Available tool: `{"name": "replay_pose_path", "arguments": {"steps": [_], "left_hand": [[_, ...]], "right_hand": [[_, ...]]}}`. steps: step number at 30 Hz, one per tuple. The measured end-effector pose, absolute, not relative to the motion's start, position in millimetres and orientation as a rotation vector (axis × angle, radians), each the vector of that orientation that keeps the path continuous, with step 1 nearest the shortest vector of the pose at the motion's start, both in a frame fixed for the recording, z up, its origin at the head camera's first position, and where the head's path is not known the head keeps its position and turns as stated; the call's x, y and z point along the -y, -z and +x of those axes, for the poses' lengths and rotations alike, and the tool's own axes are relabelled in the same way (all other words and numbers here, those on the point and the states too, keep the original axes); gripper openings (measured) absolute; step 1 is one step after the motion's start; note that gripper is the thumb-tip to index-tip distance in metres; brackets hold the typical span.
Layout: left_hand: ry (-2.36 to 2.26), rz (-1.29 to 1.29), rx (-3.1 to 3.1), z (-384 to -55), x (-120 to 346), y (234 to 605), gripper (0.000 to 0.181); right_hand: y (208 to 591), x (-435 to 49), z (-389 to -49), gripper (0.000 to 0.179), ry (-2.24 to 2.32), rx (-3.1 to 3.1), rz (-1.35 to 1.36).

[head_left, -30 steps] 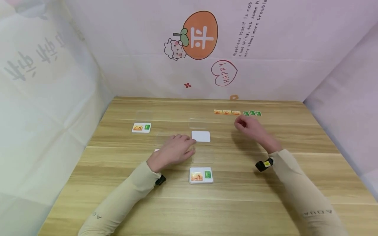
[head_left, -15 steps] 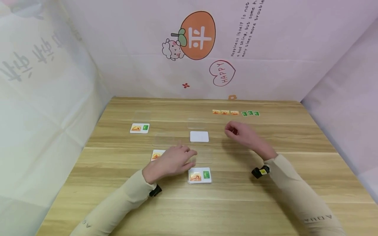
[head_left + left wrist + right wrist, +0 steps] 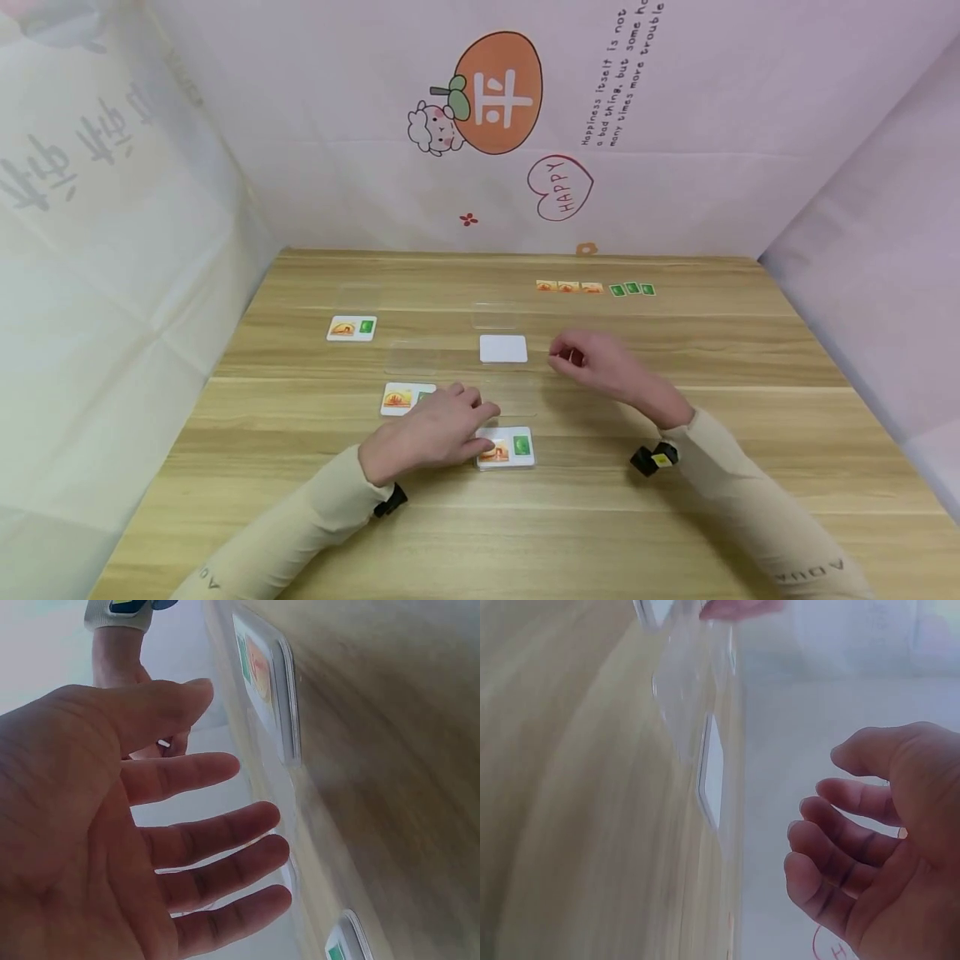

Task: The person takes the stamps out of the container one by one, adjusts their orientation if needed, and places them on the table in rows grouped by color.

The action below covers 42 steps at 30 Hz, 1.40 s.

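Observation:
My left hand, fingers extended and holding nothing, hovers above the near part of the table. Its thumb overlaps a white card with orange and green pictures; in the left wrist view the hand is apart from that card. Partly behind its back lies a similar card. To the right of a blank white card, my right hand hangs with loosely curled fingers. Nothing shows in its palm in the right wrist view, where the blank card stands off from the fingertips.
Transparent rectangular pieces lie among the cards. Another picture card is at the far left. Orange stickers and green stickers form a row near the back edge. A printed cloth rises behind the table.
My left hand has drawn back toward me, uncovering more of the left card. The right hand has moved from beside the stickers left and nearer, toward the blank card.

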<state>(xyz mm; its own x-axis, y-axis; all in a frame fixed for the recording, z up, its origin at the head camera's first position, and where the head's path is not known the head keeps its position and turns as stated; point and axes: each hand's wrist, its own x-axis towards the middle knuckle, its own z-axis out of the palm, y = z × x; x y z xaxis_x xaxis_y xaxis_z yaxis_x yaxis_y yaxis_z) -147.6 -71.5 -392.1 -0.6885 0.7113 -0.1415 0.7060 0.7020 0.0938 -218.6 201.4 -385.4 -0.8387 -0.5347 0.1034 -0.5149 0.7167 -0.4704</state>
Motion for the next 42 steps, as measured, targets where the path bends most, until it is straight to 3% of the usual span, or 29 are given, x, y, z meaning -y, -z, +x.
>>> {"name": "replay_pose_path", "arguments": {"steps": [30,42], "left_hand": [[0.066,1.075,-2.663,-147,72,390,0.057],[0.131,1.031,-2.72,-139,66,398,0.05]], "right_hand": [[398,-157,-176,0.008,0.642,-2.662,-1.064],[409,-144,-165,0.009,0.544,-2.606,-1.154]]}}
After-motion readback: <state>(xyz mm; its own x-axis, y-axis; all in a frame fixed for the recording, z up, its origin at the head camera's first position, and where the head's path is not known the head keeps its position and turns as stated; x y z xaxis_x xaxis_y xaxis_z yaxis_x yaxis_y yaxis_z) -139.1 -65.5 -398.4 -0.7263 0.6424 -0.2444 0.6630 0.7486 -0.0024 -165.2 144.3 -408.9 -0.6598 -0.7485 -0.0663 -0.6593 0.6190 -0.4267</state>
